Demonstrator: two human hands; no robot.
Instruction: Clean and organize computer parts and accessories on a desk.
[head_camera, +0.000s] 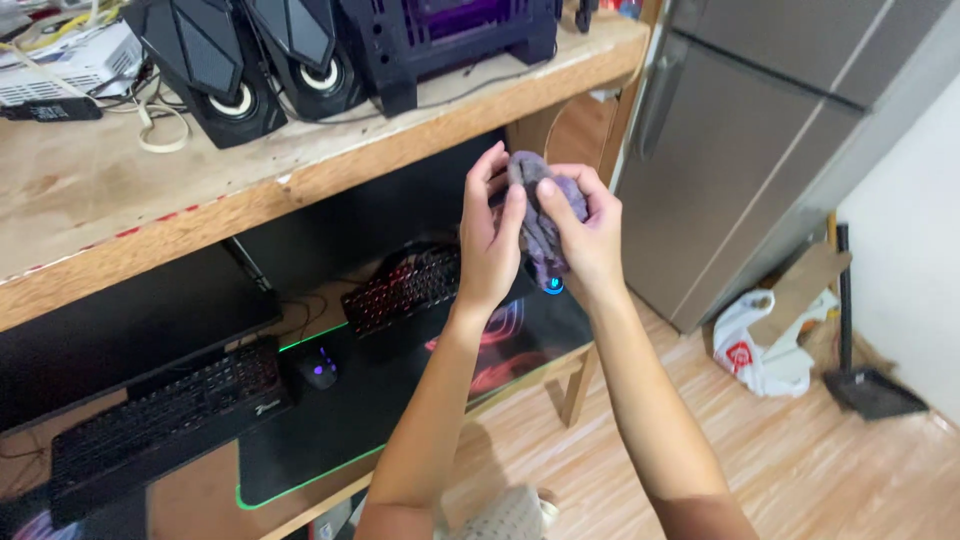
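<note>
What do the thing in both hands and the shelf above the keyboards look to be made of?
The purple cloth, bunched between the left hand and right hand, looks like soft, matte woven or knitted fabric: it crumples and hangs in limp folds. The upper shelf looks like bare, unfinished wood, probably plywood: pale grain, stains and a rough layered edge.

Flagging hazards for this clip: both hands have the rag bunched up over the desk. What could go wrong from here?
1. The rag is pinched only at its top by the left hand and right hand; a slack grip could drop it onto the backlit keyboard below.
2. Its loose tail hangs near the mouse and could snag or nudge it.
3. The hands work close under the wooden shelf edge; a lift could knock it.
</note>
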